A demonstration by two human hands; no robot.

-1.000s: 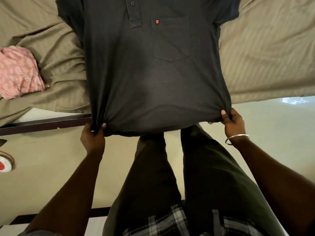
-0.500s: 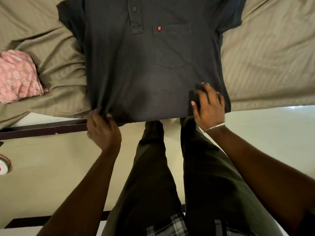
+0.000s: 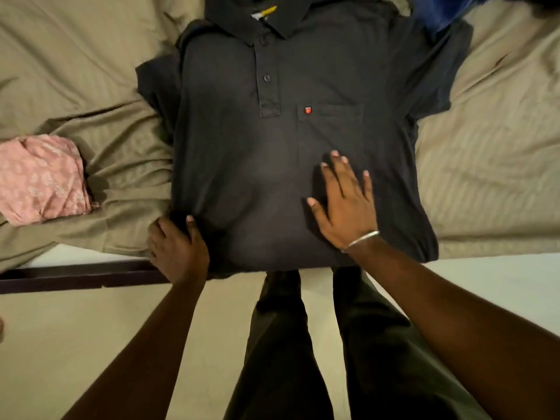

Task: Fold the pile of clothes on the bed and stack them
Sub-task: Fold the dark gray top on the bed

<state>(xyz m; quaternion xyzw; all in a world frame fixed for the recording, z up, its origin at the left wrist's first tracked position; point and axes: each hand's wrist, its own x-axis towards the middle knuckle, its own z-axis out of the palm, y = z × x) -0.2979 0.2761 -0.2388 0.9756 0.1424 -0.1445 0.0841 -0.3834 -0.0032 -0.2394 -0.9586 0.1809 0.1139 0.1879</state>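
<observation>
Dark charcoal cotton polo shirt (image 3: 242, 165) with small red chest logo (image 3: 308, 110); olive-tan, faintly striped bed sheet (image 3: 485, 153) beneath it; pink floral-print folded cloth (image 3: 39, 180) to its left; blue fabric (image 3: 439, 10) at its collar end.

Both forearms are bare, with no sleeves in view. A thin silver bangle (image 3: 360, 239) circles the wrist of the right hand (image 3: 345, 204). The left hand (image 3: 178, 247) wears nothing. The fingers (image 3: 335, 165) have short, pale nails. The legs are in dark olive trousers (image 3: 303, 359).
</observation>
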